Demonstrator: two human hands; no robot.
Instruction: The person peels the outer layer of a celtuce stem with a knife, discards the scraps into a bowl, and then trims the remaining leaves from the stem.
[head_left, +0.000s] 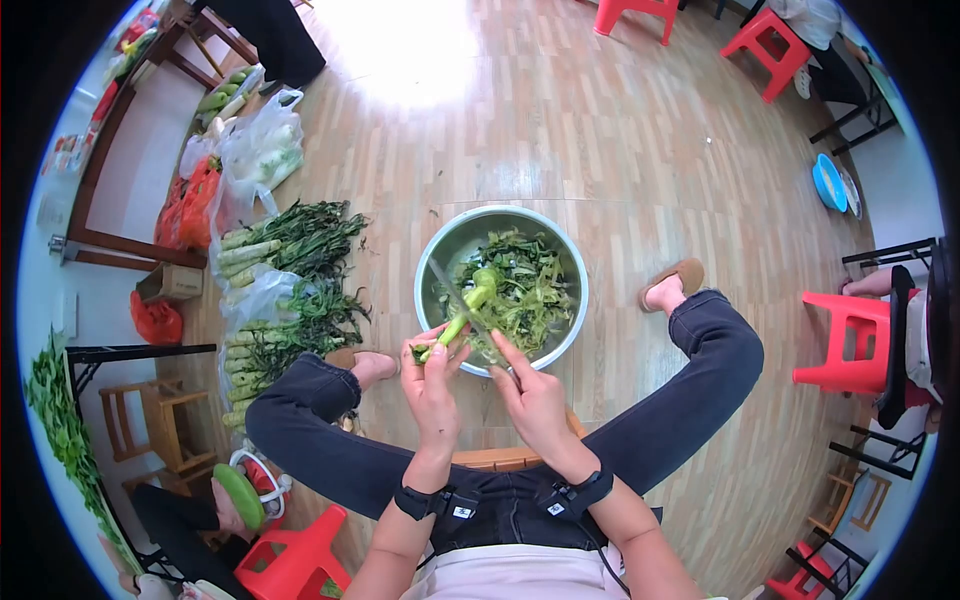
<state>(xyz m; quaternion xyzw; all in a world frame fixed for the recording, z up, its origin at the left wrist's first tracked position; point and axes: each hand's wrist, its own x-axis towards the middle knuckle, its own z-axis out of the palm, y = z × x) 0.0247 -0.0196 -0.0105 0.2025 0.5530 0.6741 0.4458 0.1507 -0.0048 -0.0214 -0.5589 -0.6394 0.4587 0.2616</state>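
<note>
My left hand (434,385) is closed around the lower end of a partly peeled green celtuce stem (482,288), which slants up and away over the basin. In my right hand (532,398) is a knife (450,285). Its blade crosses the stem, pointing up and to the left, and looks slightly blurred; its handle is mostly hidden by my fingers. Beneath both hands, a round metal basin (500,211) stands on the floor between my feet. Green peelings and leaves (530,290) lie in it, mostly toward the middle and right.
Leafy celtuce stalks (310,240) lie in bunches left of the basin, beside plastic bags (262,150). Red stools (850,340) stand at the right, and another red stool (292,555) at lower left. Other people sit or stand around the edges. A blue bowl (828,182) leans by the right wall.
</note>
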